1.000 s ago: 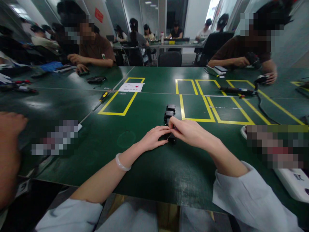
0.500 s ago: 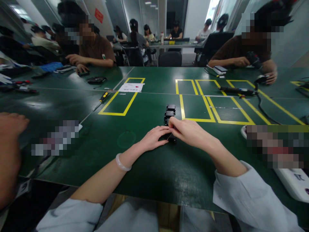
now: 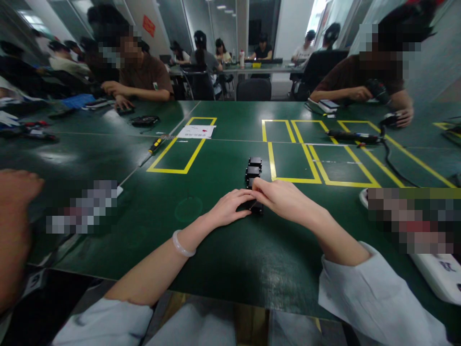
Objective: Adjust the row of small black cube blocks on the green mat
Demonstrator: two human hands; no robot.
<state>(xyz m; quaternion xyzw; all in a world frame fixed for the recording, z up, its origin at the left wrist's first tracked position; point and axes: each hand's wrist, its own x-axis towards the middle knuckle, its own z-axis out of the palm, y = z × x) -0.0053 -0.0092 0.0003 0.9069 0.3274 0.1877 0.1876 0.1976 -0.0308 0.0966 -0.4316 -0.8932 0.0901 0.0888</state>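
A row of small black box-shaped parts (image 3: 254,169) stretches away from me on the green table, its nearer part largely covered by my hands. My left hand (image 3: 233,204) holds the near end of the row from the left, fingers over the top and thumb low at its side. Over the same spot, my right hand (image 3: 275,196) is closed in a pinch, fingertips touching those of my left. A thin metal rod (image 3: 252,205) slants down from the pinch towards the near black block (image 3: 258,210). The rod's tip and kind are hard to make out.
Yellow tape outlines (image 3: 295,180) mark the green table (image 3: 216,259). A screwdriver (image 3: 154,145) and a paper sheet (image 3: 197,131) lie to the left. A black cylindrical tool (image 3: 355,137) with a cable lies right. Power strips flank me. Co-workers sit opposite; another person's arm (image 3: 14,230) is at left.
Hardly anything differs. Both hands stay at the black parts, and the view has shifted very slightly.
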